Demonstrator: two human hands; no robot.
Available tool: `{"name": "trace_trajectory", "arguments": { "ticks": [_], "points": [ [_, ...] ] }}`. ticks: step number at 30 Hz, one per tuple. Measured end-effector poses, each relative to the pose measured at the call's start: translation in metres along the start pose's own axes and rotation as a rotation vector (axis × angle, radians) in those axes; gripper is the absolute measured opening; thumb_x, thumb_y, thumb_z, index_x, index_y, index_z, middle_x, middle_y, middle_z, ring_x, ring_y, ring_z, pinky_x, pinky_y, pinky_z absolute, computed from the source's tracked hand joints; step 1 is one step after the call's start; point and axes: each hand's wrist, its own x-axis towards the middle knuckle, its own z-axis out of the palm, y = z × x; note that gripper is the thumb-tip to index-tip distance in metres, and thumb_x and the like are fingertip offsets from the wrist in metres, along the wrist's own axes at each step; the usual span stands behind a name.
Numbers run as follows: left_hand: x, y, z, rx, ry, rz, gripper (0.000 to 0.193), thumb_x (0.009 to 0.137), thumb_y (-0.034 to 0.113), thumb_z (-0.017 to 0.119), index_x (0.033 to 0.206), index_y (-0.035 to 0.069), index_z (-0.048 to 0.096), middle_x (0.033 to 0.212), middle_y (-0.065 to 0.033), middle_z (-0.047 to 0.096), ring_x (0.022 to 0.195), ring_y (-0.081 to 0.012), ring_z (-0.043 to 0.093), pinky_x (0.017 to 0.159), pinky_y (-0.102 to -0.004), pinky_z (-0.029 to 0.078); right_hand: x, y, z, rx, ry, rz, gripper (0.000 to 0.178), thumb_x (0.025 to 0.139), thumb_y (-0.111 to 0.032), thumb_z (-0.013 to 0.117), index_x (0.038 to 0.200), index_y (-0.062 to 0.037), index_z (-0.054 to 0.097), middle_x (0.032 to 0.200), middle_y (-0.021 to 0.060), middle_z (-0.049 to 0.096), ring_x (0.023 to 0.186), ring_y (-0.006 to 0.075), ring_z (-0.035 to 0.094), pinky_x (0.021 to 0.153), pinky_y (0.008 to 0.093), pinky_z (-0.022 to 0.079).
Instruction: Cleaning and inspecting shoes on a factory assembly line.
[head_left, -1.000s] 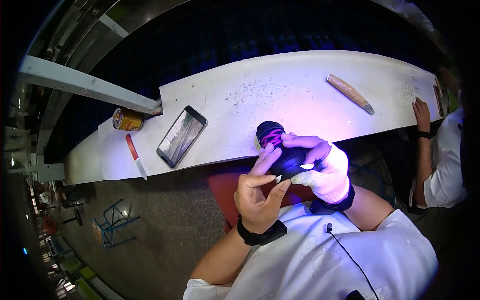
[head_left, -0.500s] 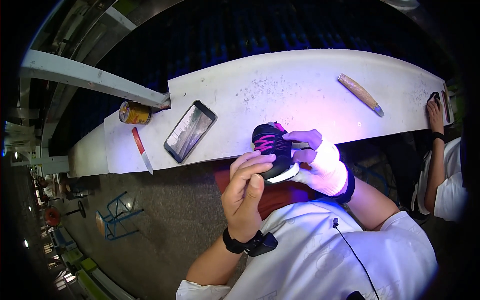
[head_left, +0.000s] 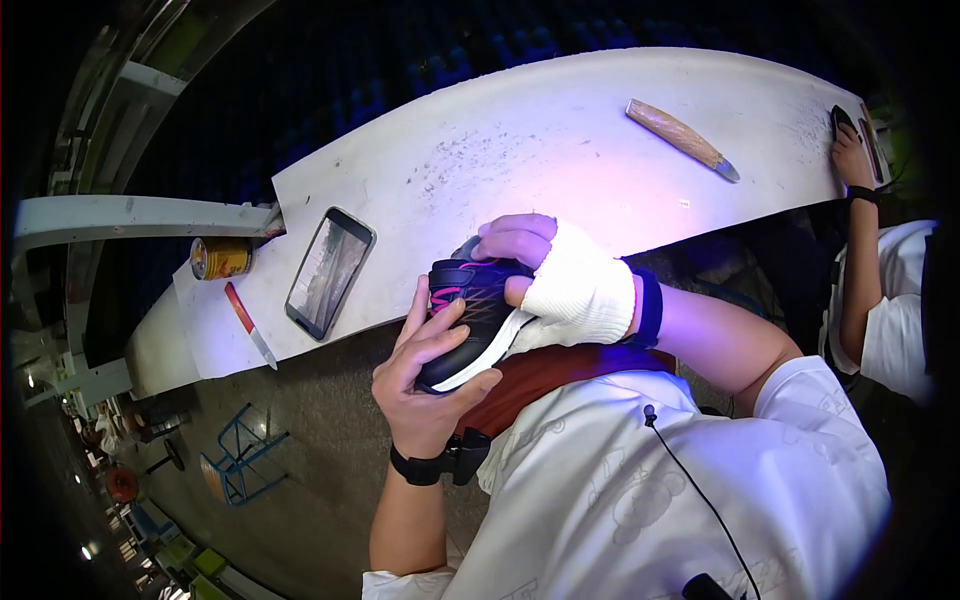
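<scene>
A black shoe with a white sole and pink laces is held between my two hands, above the table's near edge. My left hand wraps round its toe end, with the thumb under the white sole and the fingers over the upper. In a white fingerless glove, my right hand grips the collar end, its fingers bent over the shoe's opening. What those fingers touch inside the opening is hidden. A violet-white light falls on the glove and the tabletop beside it.
On the white table lie a phone, a red-handled knife and a wooden-handled blade. A yellow can stands by a white post. At far right, another person's hand touches a dark object. A blue-framed stool stands on the floor.
The shoe has moved left in the view and turned, showing more of its side and sole. My right hand has shifted up over the collar; my left hand now holds the toe more fully.
</scene>
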Motion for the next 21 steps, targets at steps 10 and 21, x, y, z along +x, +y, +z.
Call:
{"name": "trace_trajectory", "arguments": {
  "ticks": [10, 21],
  "points": [
    [0.005, 0.026, 0.004, 0.07, 0.039, -0.486, 0.097, 0.077, 0.015, 0.092, 0.158, -0.002, 0.041, 0.144, -0.0248, 0.064, 0.131, -0.0293, 0.067, 0.11, -0.0384, 0.053, -0.029, 0.0, 0.058, -0.002, 0.117, 0.014, 0.045, 0.07, -0.031, 0.092, 0.092, -0.011, 0.059, 0.123, 0.0178, 0.063, 0.115, 0.0407, 0.064, 0.107, 0.0623, 0.051],
    [0.049, 0.047, -0.005, 0.188, -0.245, -0.13, 0.073, 0.082, 0.01, 0.088, 0.148, 0.003, 0.057, 0.137, -0.024, 0.07, 0.12, -0.0373, 0.073, 0.102, -0.0438, 0.059, -0.058, -0.021, 0.056, 0.354, 0.545, 0.578, 0.058, 0.07, -0.019, 0.101, 0.104, -0.0051, 0.056, 0.141, 0.0237, 0.059, 0.129, 0.0393, 0.064, 0.115, 0.0575, 0.048]
  ]
}}
